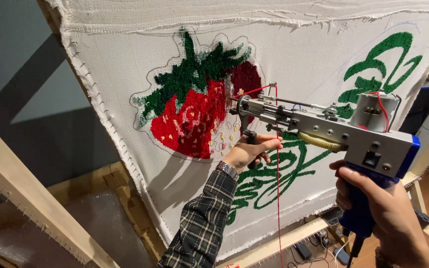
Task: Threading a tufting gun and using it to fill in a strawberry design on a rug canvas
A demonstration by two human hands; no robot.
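Your right hand (373,198) grips the tufting gun (323,129) rear handle; left hand (249,151) wraps its front grip, probably; gun axis points at the strawberry (194,119).

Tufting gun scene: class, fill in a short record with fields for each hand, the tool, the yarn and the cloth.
left hand: grips the black front handle under the gun's nose
right hand: wraps the blue rear grip
tufting gun: grey metal body, nose at the cloth
red yarn: threads through the gun, hangs down
cloth: pale, stretched on a wooden frame
strawberry design: red tufting partly filled, green leaves
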